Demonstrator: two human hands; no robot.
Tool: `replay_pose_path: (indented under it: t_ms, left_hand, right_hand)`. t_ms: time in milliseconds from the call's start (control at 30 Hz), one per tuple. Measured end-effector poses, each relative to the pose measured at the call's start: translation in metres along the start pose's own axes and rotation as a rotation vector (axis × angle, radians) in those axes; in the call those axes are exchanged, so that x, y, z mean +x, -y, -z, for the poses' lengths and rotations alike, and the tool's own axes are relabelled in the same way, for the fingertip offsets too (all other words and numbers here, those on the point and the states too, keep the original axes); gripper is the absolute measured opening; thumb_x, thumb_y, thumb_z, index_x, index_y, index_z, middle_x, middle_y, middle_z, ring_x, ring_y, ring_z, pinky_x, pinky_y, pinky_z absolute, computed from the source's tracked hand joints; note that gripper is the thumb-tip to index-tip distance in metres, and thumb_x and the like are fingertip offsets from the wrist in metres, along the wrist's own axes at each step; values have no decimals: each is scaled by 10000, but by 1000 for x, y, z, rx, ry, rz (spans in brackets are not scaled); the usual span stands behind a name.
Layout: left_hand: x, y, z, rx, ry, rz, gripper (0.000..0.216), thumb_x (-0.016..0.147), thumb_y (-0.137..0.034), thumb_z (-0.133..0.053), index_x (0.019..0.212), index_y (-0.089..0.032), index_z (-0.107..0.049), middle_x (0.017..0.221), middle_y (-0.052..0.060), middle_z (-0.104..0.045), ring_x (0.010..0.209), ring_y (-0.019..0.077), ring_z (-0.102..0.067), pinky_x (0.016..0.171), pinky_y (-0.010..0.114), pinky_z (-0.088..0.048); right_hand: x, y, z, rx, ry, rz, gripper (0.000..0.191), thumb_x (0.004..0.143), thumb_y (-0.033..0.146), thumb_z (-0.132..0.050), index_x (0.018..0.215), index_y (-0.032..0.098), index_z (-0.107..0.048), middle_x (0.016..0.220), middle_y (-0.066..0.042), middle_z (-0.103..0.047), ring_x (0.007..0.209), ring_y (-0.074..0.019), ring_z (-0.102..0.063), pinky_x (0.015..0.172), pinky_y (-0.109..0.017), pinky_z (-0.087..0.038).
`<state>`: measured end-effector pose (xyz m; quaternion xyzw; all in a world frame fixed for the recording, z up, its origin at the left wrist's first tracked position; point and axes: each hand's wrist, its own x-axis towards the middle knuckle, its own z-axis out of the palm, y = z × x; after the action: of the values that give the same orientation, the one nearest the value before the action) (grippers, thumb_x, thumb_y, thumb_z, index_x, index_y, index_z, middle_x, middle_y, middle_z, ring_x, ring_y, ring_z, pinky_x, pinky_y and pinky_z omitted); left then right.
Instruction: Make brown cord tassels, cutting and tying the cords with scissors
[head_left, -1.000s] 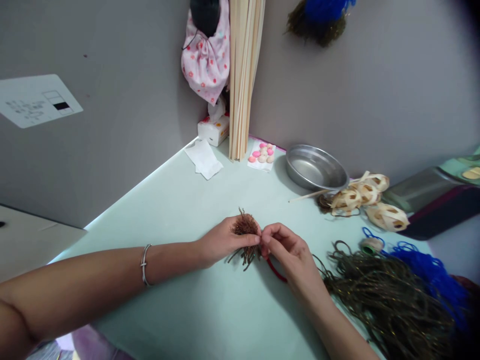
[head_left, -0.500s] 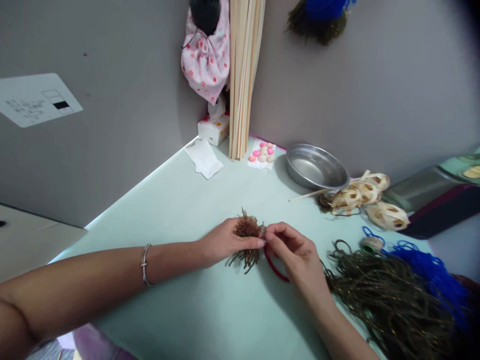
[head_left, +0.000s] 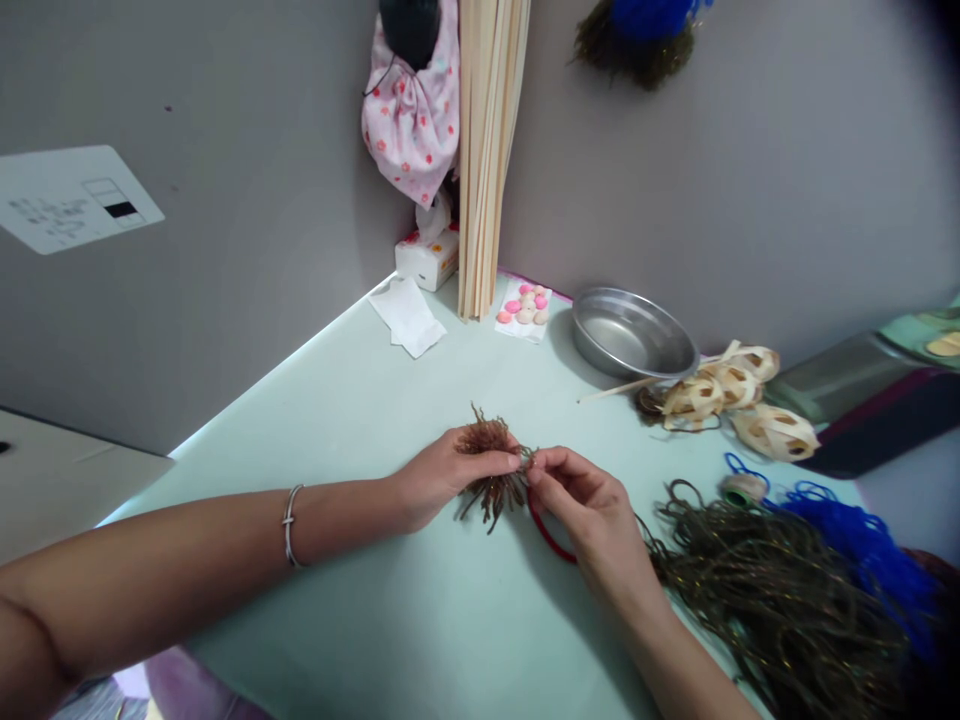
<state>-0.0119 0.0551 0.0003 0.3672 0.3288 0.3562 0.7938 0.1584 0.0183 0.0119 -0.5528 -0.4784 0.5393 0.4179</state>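
Observation:
My left hand is closed around a bushy brown yarn pompom, thumb across its middle, loose strand ends sticking out above and below. At the bundle's right side, my right hand pinches short yarn strands between thumb and fingertips. Beside and partly under the right hand shows a red curved loop; the rest of it is hidden, and I cannot tell whether it is held or lies on the table.
On the pale green table, dark yarn and blue yarn heap at right. Farther back are a metal bowl, woven strip balls, pink and white pieces, wooden strips, white paper and a tissue box.
My left hand has shifted slightly up and left with the pompom, tilting it a little. My right hand keeps its pinch and has barely moved.

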Motion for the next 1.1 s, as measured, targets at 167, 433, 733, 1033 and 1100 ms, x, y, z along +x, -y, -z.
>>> replay_pose_path:
  t_ms: [167, 433, 733, 1033, 1100]
  left_hand:
    - [1, 0, 2, -60, 23, -14, 170, 802, -287, -730, 862, -153, -646, 751, -15, -583, 686, 84, -528, 666, 223, -401]
    - [0, -5, 2, -169, 104, -7, 180, 877, -340, -673, 887, -181, -587, 872, 5, -628, 746, 84, -569, 712, 210, -434]
    - [-1, -7, -1, -112, 146, -58, 162, 910, -344, -627, 853, -194, -605, 1284, 49, -635, 1002, 131, -607, 905, 259, -446]
    - [0, -1, 1, -46, 126, -52, 220, 855, -383, -686, 924, -178, -646, 1140, 76, -660, 1006, 175, -615, 929, 302, -463]
    - [0, 1, 2, -10, 100, -47, 229, 846, -384, -692, 930, -174, -651, 1019, 60, -666, 933, 159, -615, 884, 288, -465]
  right_hand:
    - [1, -1, 0, -1, -37, -10, 228, 814, 403, -707, 797, 184, -648, 573, 24, -540, 539, -121, -420, 517, -247, -307]
    - [3, -3, 1, 12, -9, -20, 244, 782, 411, -728, 754, 179, -659, 560, 28, -542, 532, -116, -435, 525, -240, -327]
    - [4, 0, 3, 230, -69, -40, 213, 817, 404, -721, 818, 206, -643, 658, 26, -550, 551, -113, -450, 561, -245, -386]
    - [-1, 5, -1, -9, 16, -9, 292, 836, 468, -690, 743, 200, -619, 540, 29, -500, 552, -137, -430, 538, -255, -327]
    - [-2, 6, 0, -11, -18, -23, 289, 842, 473, -682, 771, 201, -618, 547, 27, -513, 542, -134, -428, 523, -249, -309]
